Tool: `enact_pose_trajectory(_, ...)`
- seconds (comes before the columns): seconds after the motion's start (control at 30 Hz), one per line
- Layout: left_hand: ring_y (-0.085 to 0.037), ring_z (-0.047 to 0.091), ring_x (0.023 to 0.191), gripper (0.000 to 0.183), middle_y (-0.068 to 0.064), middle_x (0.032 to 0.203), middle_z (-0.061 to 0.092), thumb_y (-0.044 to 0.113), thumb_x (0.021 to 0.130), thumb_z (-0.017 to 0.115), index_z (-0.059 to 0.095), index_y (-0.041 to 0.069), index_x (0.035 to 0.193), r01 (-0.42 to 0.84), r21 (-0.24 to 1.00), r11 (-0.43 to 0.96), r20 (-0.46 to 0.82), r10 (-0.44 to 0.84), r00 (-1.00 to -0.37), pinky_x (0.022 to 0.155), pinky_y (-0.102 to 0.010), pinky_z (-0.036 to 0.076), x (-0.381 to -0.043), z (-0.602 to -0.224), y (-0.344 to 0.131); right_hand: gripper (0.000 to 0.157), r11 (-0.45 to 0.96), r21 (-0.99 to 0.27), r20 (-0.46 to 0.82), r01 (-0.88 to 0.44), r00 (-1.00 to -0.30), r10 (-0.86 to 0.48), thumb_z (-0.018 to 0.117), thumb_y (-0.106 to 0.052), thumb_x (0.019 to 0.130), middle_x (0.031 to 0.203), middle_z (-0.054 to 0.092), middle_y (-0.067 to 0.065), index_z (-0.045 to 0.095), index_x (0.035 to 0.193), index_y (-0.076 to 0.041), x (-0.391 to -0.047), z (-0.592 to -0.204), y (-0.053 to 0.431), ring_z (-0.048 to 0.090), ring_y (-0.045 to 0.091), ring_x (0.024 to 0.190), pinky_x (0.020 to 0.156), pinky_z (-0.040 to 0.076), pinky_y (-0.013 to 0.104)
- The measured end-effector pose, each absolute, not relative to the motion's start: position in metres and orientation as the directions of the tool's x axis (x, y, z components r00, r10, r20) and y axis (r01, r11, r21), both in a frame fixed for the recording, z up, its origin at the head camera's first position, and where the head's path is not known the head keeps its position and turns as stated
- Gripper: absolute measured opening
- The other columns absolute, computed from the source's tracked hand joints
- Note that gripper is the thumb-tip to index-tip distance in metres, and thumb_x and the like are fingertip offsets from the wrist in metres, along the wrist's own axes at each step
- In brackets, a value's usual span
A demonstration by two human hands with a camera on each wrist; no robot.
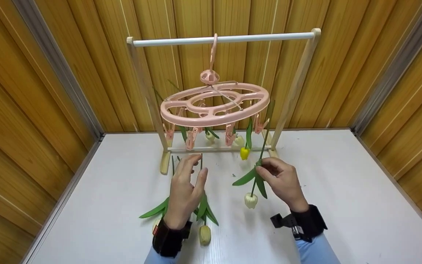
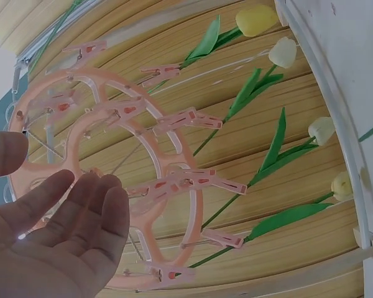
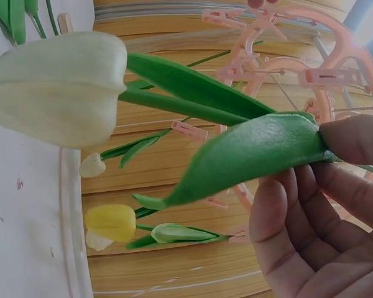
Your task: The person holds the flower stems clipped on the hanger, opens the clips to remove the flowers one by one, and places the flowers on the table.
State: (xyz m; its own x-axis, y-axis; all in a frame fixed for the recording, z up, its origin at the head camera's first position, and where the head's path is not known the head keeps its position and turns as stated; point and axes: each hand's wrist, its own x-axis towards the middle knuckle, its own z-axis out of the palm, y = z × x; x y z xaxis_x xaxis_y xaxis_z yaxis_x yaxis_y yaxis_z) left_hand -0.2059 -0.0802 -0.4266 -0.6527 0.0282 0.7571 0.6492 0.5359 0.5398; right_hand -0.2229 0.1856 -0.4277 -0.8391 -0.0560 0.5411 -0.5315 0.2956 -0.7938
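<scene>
My right hand (image 1: pixel 280 179) pinches the green stem of an artificial white tulip (image 1: pixel 251 200) between thumb and fingers, near its leaves. The flower points down toward me and the long stem rises past the rack's right side. In the right wrist view its green leaf (image 3: pixel 255 158) lies against the fingertips. My left hand (image 1: pixel 185 194) is raised over the table, fingers loosely bent and thumb apart, holding nothing. Beyond it hangs a round pink clip hanger (image 1: pixel 211 120). Several tulips dangle heads down from its clips, among them a yellow tulip (image 1: pixel 245 153) and a white tulip (image 2: pixel 321 130).
A wooden stand with a white top bar (image 1: pixel 262 37) carries the hanger by its hook. Below my left hand, a pale yellow-green tulip (image 1: pixel 204 235) lies on the white table (image 1: pixel 361 205); another is partly hidden by the wrist. Wood-patterned walls (image 1: pixel 398 121) enclose the table.
</scene>
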Motion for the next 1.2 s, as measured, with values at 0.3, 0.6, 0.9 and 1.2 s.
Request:
enact_pose_trajectory(0.3, -0.033, 0.061, 0.123, 0.034, -0.018, 0.129, 0.063, 0.01, 0.099, 0.068, 0.064, -0.005, 0.129, 0.59, 0.513, 0.624, 0.73, 0.045, -0.682, 0.099, -0.049, 0.053, -0.207, -0.432, -0.082, 0.008, 0.276, -0.863, 0.436, -0.424, -0.9, -0.02, 0.072, 0.003, 0.093, 0.086, 0.071, 0.009, 0.075, 0.1, 0.001, -0.221, -0.435, 0.188, 0.067, 0.009, 0.071, 0.063, 0.055, 0.021)
enact_pose_trajectory(0.6, -0.033, 0.062, 0.12, 0.035, -0.019, 0.127, 0.063, 0.011, 0.098, 0.071, 0.065, -0.006, 0.127, 0.564, 0.472, 0.678, 0.723, 0.068, -0.687, 0.099, -0.048, 0.053, -0.21, -0.434, -0.081, 0.009, 0.294, -0.875, 0.401, -0.386, -0.916, -0.01, 0.072, 0.001, 0.094, 0.087, 0.072, 0.01, 0.076, 0.102, 0.0, -0.223, -0.439, 0.186, 0.067, 0.009, 0.069, 0.062, 0.054, 0.021)
enact_pose_trajectory(0.9, -0.033, 0.061, 0.119, 0.036, -0.019, 0.127, 0.063, 0.011, 0.097, 0.072, 0.065, -0.006, 0.127, 0.549, 0.45, 0.704, 0.716, 0.084, -0.693, 0.099, -0.049, 0.052, -0.212, -0.433, -0.081, 0.008, 0.318, -0.881, 0.364, -0.349, -0.931, -0.014, 0.073, -0.002, 0.094, 0.085, 0.072, 0.008, 0.076, 0.101, -0.002, -0.226, -0.442, 0.184, 0.064, 0.01, 0.067, 0.062, 0.053, 0.022)
enact_pose_trajectory(1.2, -0.034, 0.061, 0.118, 0.036, -0.019, 0.127, 0.063, 0.013, 0.096, 0.073, 0.065, -0.005, 0.127, 0.525, 0.451, 0.721, 0.692, 0.089, -0.717, 0.099, -0.049, 0.052, -0.212, -0.437, -0.082, 0.004, 0.309, -0.888, 0.35, -0.341, -0.936, -0.029, 0.074, -0.002, 0.093, 0.082, 0.071, 0.008, 0.076, 0.097, -0.002, -0.228, -0.449, 0.178, 0.062, 0.009, 0.062, 0.059, 0.051, 0.021)
